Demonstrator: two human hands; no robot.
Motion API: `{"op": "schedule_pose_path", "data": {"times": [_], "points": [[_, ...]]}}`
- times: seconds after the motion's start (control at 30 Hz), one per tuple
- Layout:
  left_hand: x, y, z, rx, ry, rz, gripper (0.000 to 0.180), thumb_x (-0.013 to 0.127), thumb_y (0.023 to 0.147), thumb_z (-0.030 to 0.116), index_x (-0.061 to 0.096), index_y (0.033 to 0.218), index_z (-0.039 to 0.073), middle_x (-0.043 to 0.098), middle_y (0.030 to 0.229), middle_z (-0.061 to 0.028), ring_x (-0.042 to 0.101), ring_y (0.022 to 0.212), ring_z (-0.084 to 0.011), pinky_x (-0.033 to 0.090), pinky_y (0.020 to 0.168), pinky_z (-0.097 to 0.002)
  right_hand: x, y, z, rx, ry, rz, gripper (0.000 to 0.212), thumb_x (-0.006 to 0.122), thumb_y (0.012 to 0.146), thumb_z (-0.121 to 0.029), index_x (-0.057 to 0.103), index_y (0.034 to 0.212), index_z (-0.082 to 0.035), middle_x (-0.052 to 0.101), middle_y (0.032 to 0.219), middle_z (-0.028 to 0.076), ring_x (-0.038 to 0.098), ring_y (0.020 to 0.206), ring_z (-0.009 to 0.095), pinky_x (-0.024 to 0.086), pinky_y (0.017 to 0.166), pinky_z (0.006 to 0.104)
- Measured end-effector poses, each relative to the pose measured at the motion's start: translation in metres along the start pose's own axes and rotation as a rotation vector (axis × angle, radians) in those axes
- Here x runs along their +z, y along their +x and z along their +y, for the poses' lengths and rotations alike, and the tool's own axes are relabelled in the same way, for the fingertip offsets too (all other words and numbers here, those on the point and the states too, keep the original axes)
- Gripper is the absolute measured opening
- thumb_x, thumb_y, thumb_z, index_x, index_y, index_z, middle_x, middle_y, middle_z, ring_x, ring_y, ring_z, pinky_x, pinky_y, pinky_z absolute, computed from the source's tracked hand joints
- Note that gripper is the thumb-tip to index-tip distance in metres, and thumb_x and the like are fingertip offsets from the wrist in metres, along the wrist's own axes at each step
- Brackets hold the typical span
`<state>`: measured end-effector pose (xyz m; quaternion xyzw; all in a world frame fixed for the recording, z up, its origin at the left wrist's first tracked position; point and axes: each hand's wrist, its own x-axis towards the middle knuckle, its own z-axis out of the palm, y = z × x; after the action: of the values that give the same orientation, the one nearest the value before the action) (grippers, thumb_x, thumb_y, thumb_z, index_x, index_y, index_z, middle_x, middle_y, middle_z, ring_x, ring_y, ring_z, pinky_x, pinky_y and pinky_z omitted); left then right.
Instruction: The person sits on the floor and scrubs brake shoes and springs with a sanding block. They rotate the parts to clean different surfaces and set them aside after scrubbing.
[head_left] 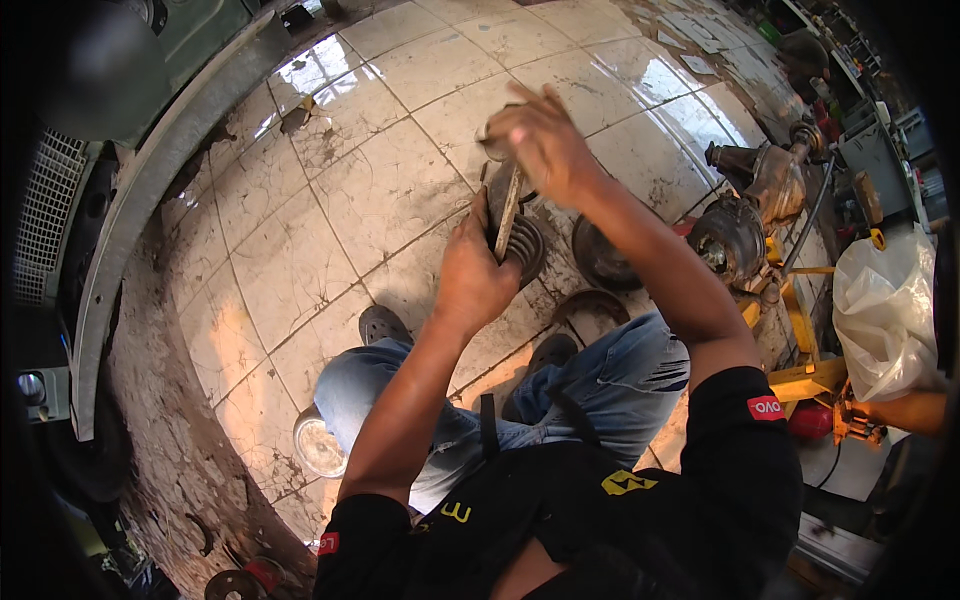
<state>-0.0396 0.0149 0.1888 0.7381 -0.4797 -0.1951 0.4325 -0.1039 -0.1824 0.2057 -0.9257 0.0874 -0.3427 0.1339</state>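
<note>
My left hand is closed around a narrow curved piece that looks like a brake shoe, holding it up on edge above the floor. Its pale edge faces me and its dark side is partly hidden by my fingers. Over its far end is my right hand, smeared by motion, some fingers raised. A dull roundish thing shows beside those fingers; whether they grip it is unclear. Just below the held piece, a ribbed round part like a coil spring is partly covered by my left hand.
A dark drum and a curved shoe-like piece lie on the tiled floor. To the right are a rusty axle assembly, yellow stand and clear plastic bag. A round tin stands by my left knee; a metal bumper curves along the left.
</note>
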Motion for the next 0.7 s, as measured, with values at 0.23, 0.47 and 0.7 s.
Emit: {"op": "schedule_pose_path", "data": {"times": [0.23,0.47,0.7], "points": [[-0.002,-0.008,0.001,0.031,0.054,-0.021,0.083,0.065,0.069,0.01,0.033,0.142,-0.012,0.056,0.123,-0.0321,0.051,0.117,-0.0456,0.039,0.105,-0.0456,-0.015,0.001,0.005,-0.085,-0.146,-0.008,0.04,0.032,0.102,-0.028,0.069,0.1,-0.012,0.067,0.113,0.007,0.044,0.135,0.029,0.021,0.117,0.0524],[-0.003,-0.01,-0.006,0.017,0.105,-0.084,0.085,0.064,0.068,0.009,0.031,0.143,-0.013,0.057,0.119,-0.0324,0.054,0.113,-0.0445,0.041,0.102,-0.0454,-0.018,-0.017,-0.04,-0.189,-0.017,-0.069,0.045,0.032,0.103,-0.036,0.068,0.102,-0.009,0.066,0.115,0.011,0.042,0.136,0.032,0.022,0.116,0.0532],[-0.001,-0.007,0.0,0.074,0.13,-0.026,0.085,0.065,0.07,0.009,0.031,0.144,-0.011,0.056,0.122,-0.0328,0.054,0.116,-0.0441,0.043,0.101,-0.0436,0.0,-0.016,-0.01,0.029,0.088,0.063,0.058,0.022,0.105,-0.045,0.067,0.103,-0.008,0.063,0.126,0.012,0.035,0.141,0.034,0.019,0.118,0.0523]]}}
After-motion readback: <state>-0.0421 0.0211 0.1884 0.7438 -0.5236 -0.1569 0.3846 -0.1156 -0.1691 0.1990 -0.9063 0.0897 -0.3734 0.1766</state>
